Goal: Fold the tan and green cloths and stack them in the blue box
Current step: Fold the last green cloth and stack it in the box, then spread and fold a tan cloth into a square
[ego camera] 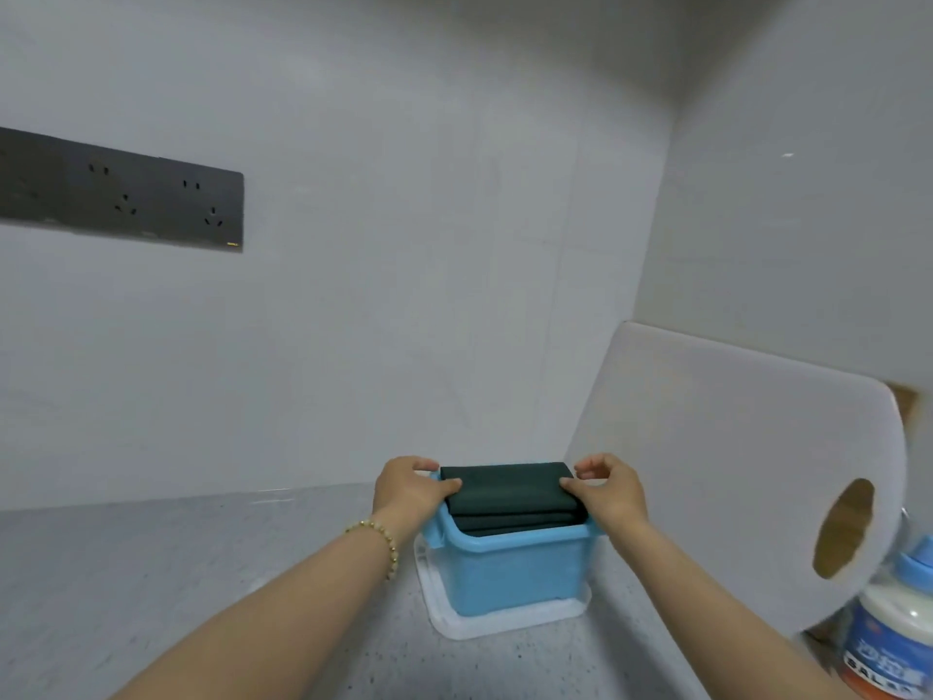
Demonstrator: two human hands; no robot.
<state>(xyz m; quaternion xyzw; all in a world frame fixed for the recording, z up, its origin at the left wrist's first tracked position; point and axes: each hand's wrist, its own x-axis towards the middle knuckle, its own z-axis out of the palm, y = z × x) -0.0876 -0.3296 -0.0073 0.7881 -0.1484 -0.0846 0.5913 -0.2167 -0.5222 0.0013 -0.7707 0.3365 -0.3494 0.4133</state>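
Observation:
A folded dark green cloth (pixel 510 490) lies across the top of the blue box (pixel 510 573), sitting at rim height. My left hand (pixel 409 490) grips its left edge, thumb on top. At the opposite edge my right hand (pixel 608 490) holds the cloth the same way. The box stands on a white lid or tray (pixel 454 621) on the grey counter. No tan cloth is visible; whatever lies under the green cloth is hidden.
A white cutting board (pixel 707 462) with an oval handle hole leans against the right wall just beside the box. A jar with a blue cap (pixel 891 629) stands at the bottom right. A dark socket strip (pixel 121 194) is on the back wall. Grey speckled counter (pixel 202 573) spreads to the left.

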